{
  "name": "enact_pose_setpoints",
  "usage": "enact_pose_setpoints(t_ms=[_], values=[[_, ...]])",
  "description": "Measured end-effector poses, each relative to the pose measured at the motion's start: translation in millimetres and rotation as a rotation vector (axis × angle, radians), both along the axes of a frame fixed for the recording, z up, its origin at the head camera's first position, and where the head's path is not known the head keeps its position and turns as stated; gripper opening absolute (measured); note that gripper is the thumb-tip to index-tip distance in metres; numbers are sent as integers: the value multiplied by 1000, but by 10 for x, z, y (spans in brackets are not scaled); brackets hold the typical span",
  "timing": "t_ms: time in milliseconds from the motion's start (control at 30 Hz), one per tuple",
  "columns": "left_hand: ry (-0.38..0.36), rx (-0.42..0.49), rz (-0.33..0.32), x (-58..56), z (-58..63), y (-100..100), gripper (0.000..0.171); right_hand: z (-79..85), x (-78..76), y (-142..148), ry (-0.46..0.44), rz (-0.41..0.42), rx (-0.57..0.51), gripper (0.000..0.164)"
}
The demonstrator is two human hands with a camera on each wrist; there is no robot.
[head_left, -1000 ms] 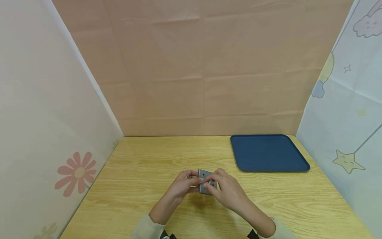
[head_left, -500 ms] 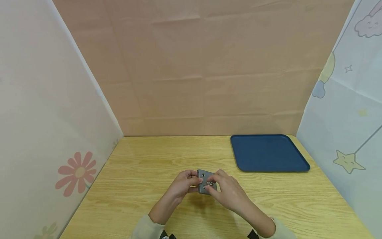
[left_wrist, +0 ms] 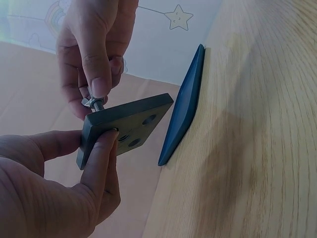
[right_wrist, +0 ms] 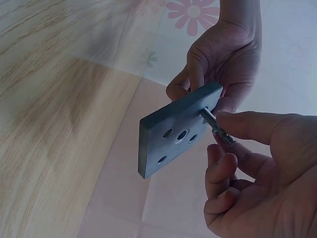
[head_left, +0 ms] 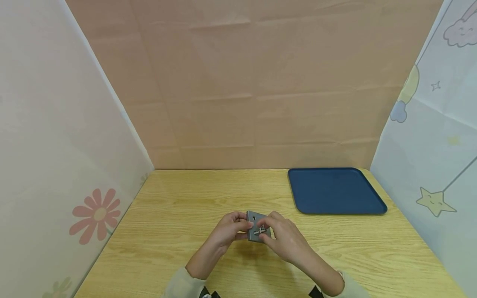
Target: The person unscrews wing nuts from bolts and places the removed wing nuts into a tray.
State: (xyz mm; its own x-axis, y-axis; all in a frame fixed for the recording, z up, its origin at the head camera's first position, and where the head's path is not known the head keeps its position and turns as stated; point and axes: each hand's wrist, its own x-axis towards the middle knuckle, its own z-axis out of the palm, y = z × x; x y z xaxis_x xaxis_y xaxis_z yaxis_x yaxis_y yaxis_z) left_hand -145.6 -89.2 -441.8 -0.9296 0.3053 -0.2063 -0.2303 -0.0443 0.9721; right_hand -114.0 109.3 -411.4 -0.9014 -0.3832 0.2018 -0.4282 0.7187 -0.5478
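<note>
A grey metal plate [head_left: 251, 234] with several round holes is held above the wooden table by my left hand [head_left: 229, 231], thumb on one face and fingers behind its edge. From the plate sticks a threaded bolt [right_wrist: 209, 118], set near one corner in the right wrist view. Partway along the bolt sits a small wing nut [left_wrist: 89, 102]. My right hand [head_left: 286, 238] pinches at this nut with thumb and index finger, which partly cover it. The other right fingers curl beside the bolt. In the left wrist view, a left fingertip presses the plate's underside near the holes.
A dark blue tray [head_left: 335, 190] lies at the table's back right. Wooden tabletop [head_left: 193, 194] stretches around both hands. A brown paper backdrop [head_left: 238, 103] rises behind, with printed white sheets on both sides.
The right thumb and index finger have shifted around the wing nut, and more of the bolt shows now. The left hand and the plate have barely moved.
</note>
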Motion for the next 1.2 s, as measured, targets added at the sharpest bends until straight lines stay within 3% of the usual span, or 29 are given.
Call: enact_pose_setpoints(t_ms=[300, 567, 900, 1200], values=[[6, 0, 1, 4, 0, 4, 36, 0, -11, 11, -3, 29, -14, 20], [5, 6, -4, -7, -10, 1, 36, -19, -15, 16, 8, 55, -53, 7], [3, 2, -1, -19, -25, 4, 34, -32, -43, 9, 16, -25, -42, 12], [-3, -5, 7, -10, -17, 9, 35, -44, -27, 13, 7, -38, -4, 13]])
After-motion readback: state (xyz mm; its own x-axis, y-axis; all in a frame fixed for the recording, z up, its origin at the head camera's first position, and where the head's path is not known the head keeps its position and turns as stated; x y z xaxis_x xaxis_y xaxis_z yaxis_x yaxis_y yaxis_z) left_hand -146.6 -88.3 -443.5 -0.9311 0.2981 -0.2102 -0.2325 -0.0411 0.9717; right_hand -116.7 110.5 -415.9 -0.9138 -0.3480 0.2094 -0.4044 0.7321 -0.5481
